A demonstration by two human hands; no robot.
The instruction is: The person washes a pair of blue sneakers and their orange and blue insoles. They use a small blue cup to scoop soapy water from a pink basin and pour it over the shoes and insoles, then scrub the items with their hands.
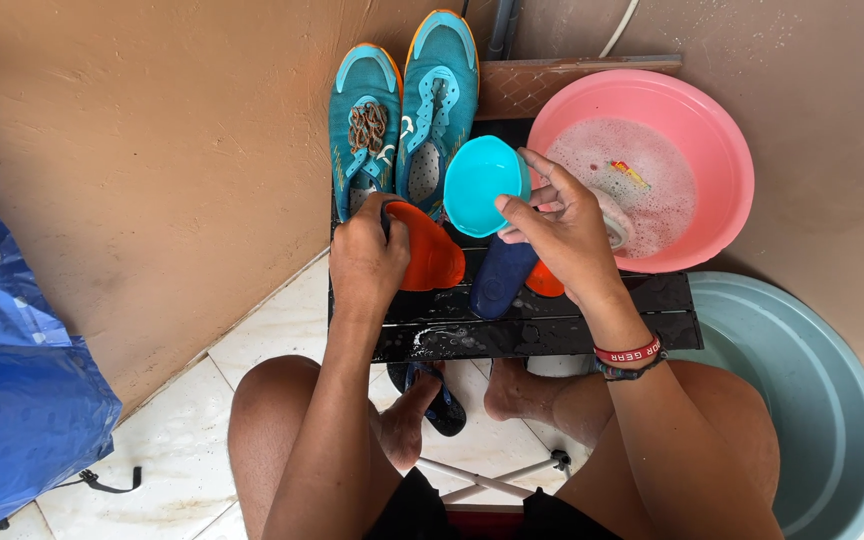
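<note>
On the black table, the left hand is coming in from below with the forearm running straight up the frame, knuckles up, fingers curled down and clamping the near end of an orange insole. That insole is lying flat on the table, long axis running left to right, rounded end pointing right toward a dark blue insole just beside it. The right hand is angling in from lower right, wrist bent, wearing a red and black wristband; its fingers are pinching the rim of a small turquoise bowl, which is tipping with its open side facing the camera, above the insoles. The dark blue insole is lying on a slant, long axis running lower left to upper right, with another orange piece peeking out under the right hand. Behind the table, two teal shoes are standing toes up against the wall. A pink basin of soapy water is sitting at right, with a grey-green tub below it.
</note>
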